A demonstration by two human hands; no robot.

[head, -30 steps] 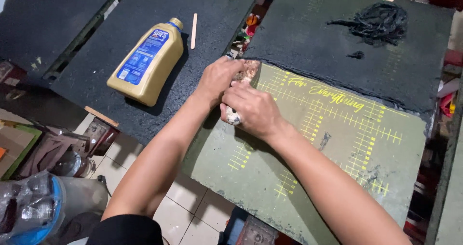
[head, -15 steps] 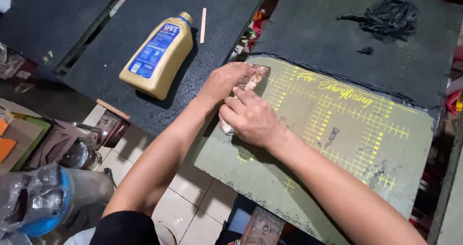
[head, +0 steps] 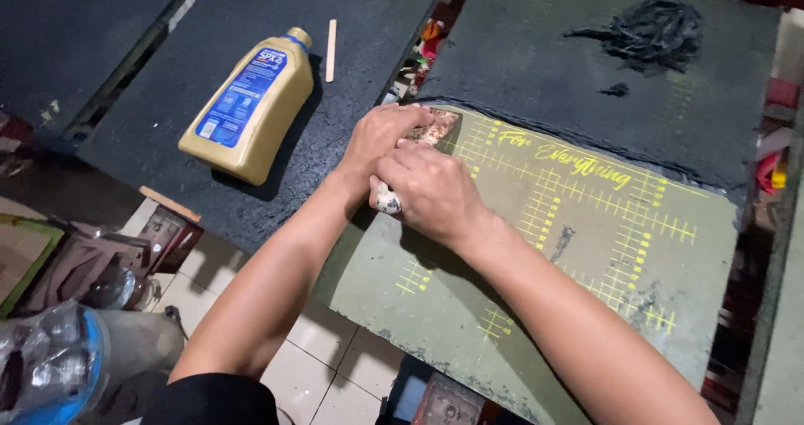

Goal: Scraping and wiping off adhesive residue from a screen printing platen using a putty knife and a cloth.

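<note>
Both my hands grip a scraper [head: 435, 128] with a rusty flat blade and a worn pale handle. Its blade presses flat on the far left corner of a green cutting mat [head: 586, 249] with yellow grid lines. My right hand [head: 431, 190] wraps the handle; my left hand [head: 381, 136] lies over the blade's base beside it. The blade edge meets the black rubbery sheet [head: 536, 65] that covers the mat's far part.
A tan oil bottle [head: 251, 107] with a blue label lies on a black mat at left, a wooden stick [head: 331, 50] beside it. A heap of black scrapings [head: 649, 27] sits at the far right. White floor tiles and clutter lie below left.
The view has shifted slightly. My hands keep their hold on the scraper at the mat's far left corner, with the blade now a little farther forward.
</note>
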